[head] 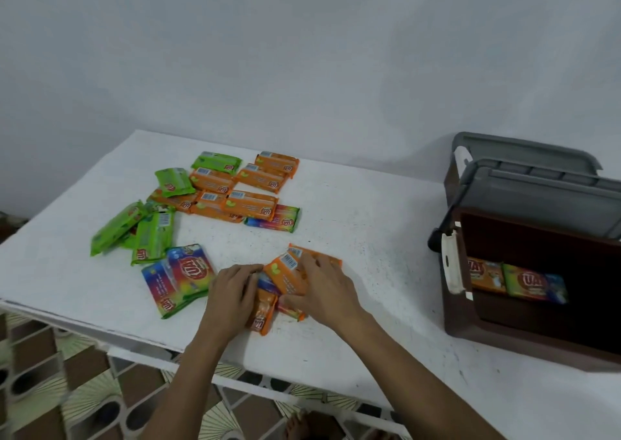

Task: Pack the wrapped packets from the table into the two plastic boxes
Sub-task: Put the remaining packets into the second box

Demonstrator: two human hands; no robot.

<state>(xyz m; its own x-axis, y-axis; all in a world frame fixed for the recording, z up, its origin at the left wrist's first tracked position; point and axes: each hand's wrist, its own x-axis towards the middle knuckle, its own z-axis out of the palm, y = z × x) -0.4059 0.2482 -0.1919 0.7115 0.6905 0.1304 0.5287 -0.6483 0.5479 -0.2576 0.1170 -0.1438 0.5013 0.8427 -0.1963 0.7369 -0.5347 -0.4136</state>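
Both of my hands press on a small stack of orange packets [285,276] near the table's front middle. My left hand [232,293] grips its left side and my right hand [322,288] lies over its right side. Two rainbow packets [178,278] lie just left of them. Several green packets [141,229] and several more orange packets [235,187] are spread further back. At the right stands an open brown plastic box [537,342] with two packets [517,280] inside. A second box [452,177] stands behind it, mostly hidden.
Grey lids [544,184] stand raised behind the boxes. The white table [369,238] meets a pale wall at the back. Its front edge runs along the lower left, with patterned floor tiles [67,389] below. My bare foot [299,426] shows under the table.
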